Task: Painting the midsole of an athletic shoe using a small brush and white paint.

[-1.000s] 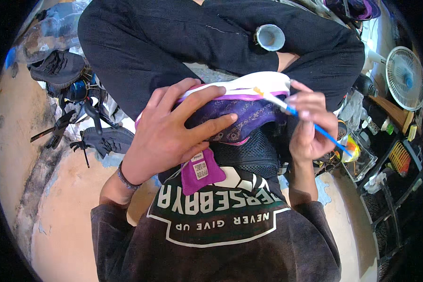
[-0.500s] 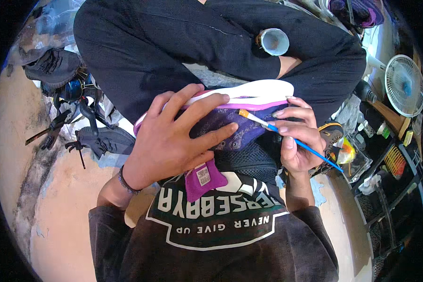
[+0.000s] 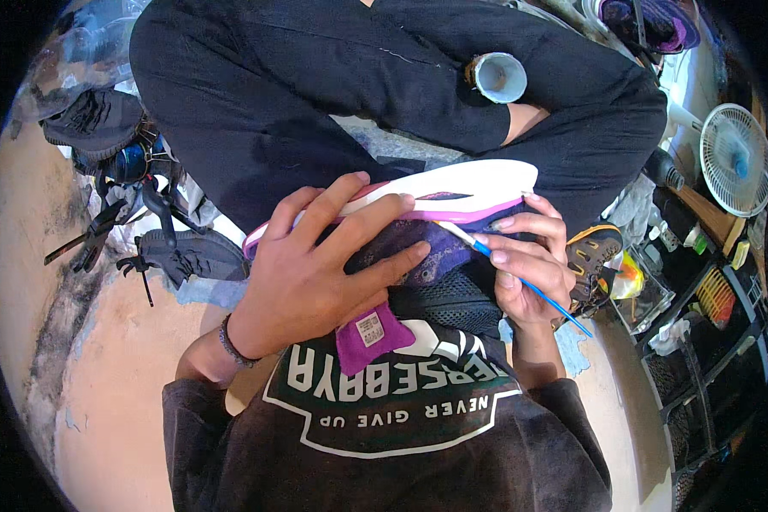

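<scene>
A purple patterned shoe lies on its side across my lap, its white sole with a pink edge turned away from me. My left hand is spread over the shoe and grips it, fingers reaching onto the sole. The purple tongue with a pale label hangs out below that hand. My right hand pinches a blue-handled paintbrush, some of its fingers resting on the sole's end. The bristle tip meets the line where the pink edge joins the upper.
A small open cup rests on my crossed legs. Dark grey shoes and black clamps lie at the left. On the right are a brown shoe, a white fan and a black rack with assorted items.
The brush has moved from over the purple upper to the seam beside the pink edge. My right hand has shifted slightly left, and the sole has tilted further into view.
</scene>
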Tool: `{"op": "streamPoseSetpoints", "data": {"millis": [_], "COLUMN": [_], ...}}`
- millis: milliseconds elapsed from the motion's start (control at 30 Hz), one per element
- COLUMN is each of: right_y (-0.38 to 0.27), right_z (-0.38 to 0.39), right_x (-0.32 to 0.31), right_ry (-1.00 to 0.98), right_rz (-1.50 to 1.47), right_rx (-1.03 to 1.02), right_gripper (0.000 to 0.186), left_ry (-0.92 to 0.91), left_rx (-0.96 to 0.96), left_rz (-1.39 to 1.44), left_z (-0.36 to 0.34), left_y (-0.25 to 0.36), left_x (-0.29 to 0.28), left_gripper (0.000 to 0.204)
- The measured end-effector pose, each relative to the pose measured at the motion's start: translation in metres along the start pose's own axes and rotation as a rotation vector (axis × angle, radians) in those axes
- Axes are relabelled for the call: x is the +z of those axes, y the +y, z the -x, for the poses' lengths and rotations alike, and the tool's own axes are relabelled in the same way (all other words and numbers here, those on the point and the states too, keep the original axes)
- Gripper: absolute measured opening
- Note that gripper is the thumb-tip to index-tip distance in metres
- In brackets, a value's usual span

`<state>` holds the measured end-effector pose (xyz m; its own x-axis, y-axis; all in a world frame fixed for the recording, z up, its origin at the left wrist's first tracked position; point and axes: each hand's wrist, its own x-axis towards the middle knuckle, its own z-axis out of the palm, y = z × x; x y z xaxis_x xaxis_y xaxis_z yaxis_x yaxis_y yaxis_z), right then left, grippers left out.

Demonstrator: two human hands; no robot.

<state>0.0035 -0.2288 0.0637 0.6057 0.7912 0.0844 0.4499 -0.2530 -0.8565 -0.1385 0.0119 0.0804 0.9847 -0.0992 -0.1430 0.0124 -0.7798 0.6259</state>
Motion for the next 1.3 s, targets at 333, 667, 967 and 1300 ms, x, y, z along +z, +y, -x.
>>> {"op": "streamPoseSetpoints", "data": {"millis": [333,667,967,1300], "right_y": [0.016,0.006,0.007,0.003], "right_z": [-0.010,-0.029,-0.035,-0.040], "right_x": [-0.002,0.001,0.003,-0.008], "right_ry": [0.079,0.012,0.016,0.010], "right_rz": [-0.025,0.070,-0.012,0.106], "right_rx": [-0.077,-0.104,-0.147,-0.154], "right_gripper": [0.013,0.016,0.020,0.019], "left_ry": [0.012,0.021,0.028,0.058], "left_rx": [0.030,0.003,0.014,0.022], "left_rz": [0.044,0.075,0.100,0.142], "left_z": [-0.011,-0.015,-0.019,-0.024], "left_y": [-0.008,-0.012,-0.016,-0.020], "left_x": [-0.006,-0.007,-0.007,-0.008], "left_gripper": [0.047,0.057,0.057,0.052]}}
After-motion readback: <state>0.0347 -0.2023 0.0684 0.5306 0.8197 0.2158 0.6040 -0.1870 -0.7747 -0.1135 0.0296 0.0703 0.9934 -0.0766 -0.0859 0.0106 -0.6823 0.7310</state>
